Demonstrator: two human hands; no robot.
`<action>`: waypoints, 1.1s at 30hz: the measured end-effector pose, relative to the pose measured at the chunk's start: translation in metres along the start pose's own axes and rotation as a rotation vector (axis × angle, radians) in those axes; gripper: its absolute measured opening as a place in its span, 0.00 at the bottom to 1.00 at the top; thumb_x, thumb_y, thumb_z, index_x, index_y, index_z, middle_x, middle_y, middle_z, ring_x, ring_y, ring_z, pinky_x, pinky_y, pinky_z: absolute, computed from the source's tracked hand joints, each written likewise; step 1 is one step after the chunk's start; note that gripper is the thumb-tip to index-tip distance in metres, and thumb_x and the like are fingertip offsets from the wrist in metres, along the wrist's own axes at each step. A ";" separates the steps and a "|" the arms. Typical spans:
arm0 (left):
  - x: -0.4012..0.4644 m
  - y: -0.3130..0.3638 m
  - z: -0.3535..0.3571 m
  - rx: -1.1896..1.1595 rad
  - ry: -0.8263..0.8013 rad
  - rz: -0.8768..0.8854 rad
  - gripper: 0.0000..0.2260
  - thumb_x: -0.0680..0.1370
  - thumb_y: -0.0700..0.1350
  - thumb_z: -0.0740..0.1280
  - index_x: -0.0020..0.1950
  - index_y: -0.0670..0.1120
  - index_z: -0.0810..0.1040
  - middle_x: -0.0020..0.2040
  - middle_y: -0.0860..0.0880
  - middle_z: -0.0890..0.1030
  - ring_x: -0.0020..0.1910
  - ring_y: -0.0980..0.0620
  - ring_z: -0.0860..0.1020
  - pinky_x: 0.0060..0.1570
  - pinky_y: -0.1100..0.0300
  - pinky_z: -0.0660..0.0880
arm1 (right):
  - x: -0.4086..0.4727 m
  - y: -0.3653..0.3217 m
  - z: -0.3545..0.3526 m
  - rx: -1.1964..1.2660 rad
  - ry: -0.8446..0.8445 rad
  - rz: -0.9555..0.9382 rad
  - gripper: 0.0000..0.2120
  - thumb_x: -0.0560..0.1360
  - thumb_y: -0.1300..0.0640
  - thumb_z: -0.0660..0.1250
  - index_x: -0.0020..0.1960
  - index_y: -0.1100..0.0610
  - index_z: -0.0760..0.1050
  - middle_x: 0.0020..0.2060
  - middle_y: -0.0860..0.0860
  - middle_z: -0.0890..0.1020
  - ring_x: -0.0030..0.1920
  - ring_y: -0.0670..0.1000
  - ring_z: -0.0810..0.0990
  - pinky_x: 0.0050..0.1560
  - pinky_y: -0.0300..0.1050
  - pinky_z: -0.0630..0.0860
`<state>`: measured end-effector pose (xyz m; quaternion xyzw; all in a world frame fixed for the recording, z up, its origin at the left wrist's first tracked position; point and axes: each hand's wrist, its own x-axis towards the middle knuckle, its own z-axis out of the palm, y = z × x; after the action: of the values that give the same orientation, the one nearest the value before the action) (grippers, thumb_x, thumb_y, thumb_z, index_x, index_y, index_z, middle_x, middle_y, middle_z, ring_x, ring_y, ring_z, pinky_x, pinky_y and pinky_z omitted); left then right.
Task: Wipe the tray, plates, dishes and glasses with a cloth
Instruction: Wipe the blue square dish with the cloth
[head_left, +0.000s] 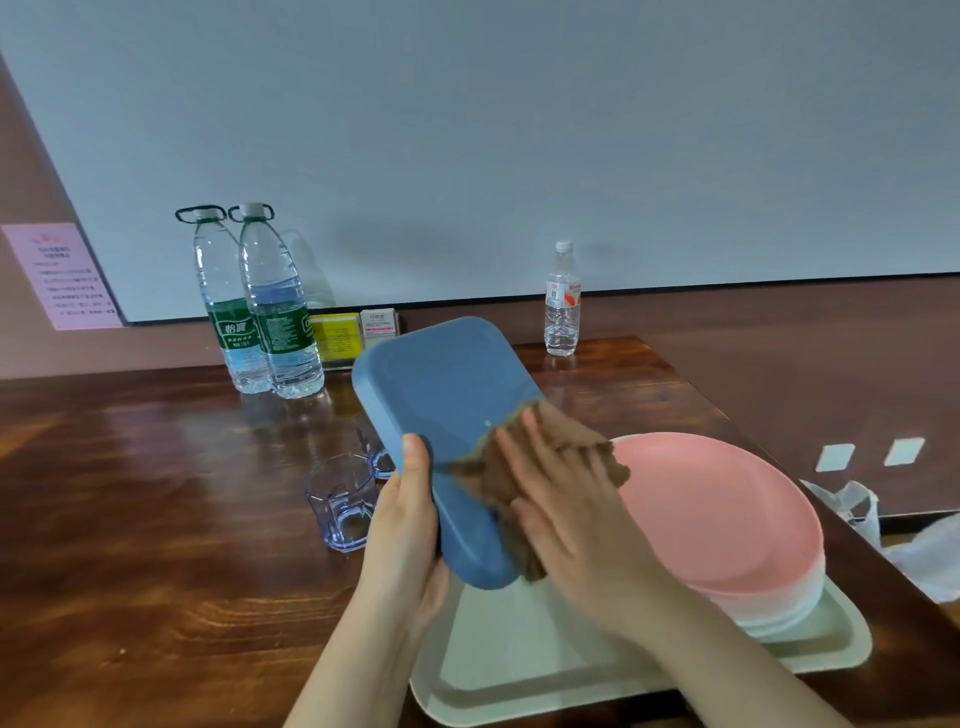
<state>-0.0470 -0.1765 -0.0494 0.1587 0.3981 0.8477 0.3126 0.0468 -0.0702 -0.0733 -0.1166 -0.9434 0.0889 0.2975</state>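
While a pink paper notice (62, 275) hangs on the brown wall at far left, two large water bottles (260, 306) with green labels stand side by side on the wooden counter (130, 493), just in front of the pale board. Right of them, against the wall, sit a yellow box (335, 336) and a small white card (379, 325). Nearer the viewer, two clear, faintly violet glasses (341, 500) stand on the counter; the farther one is partly hidden behind the blue dish.

Next comes the left hand (405, 525), its fingers clenched around the near left edge of a blue rectangular dish (447, 405), thumb lying on the upturned face. This dish is held tilted in the air above the counter and the near corner of a cream tray (519, 660). A brown cloth (519, 467) is pressed flat against the dish's right side under the right hand (566, 499), whose fingers are spread over it, holding it to the surface.

Farther right, a stack of plates, pink plate (727, 509) on top, rests on the tray's far right part. A small water bottle (562, 301) stands at the counter's back edge. Beyond the counter's right edge lies a crumpled clear plastic bag (883, 530).
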 end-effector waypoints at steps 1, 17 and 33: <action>-0.002 -0.002 0.000 -0.003 0.001 -0.027 0.19 0.76 0.56 0.57 0.57 0.45 0.77 0.50 0.45 0.85 0.47 0.49 0.83 0.44 0.55 0.81 | 0.005 0.008 -0.004 0.003 -0.020 0.087 0.29 0.76 0.44 0.39 0.76 0.48 0.44 0.75 0.48 0.45 0.74 0.55 0.50 0.74 0.55 0.48; -0.012 -0.002 0.004 -0.107 -0.016 -0.178 0.33 0.74 0.69 0.48 0.53 0.46 0.81 0.52 0.45 0.84 0.50 0.50 0.83 0.55 0.54 0.73 | 0.018 -0.052 0.006 0.046 -0.197 -0.006 0.30 0.72 0.46 0.39 0.73 0.40 0.56 0.77 0.49 0.51 0.75 0.54 0.53 0.71 0.61 0.52; 0.003 -0.010 -0.017 -0.204 0.169 -0.224 0.14 0.78 0.41 0.62 0.63 0.40 0.75 0.54 0.42 0.83 0.49 0.46 0.83 0.50 0.51 0.79 | -0.038 -0.009 0.015 0.152 -0.005 0.040 0.23 0.81 0.45 0.40 0.76 0.43 0.46 0.76 0.44 0.51 0.76 0.47 0.49 0.73 0.47 0.48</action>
<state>-0.0547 -0.1795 -0.0680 0.0087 0.3501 0.8539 0.3850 0.0667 -0.0910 -0.1036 -0.1123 -0.9321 0.1666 0.3012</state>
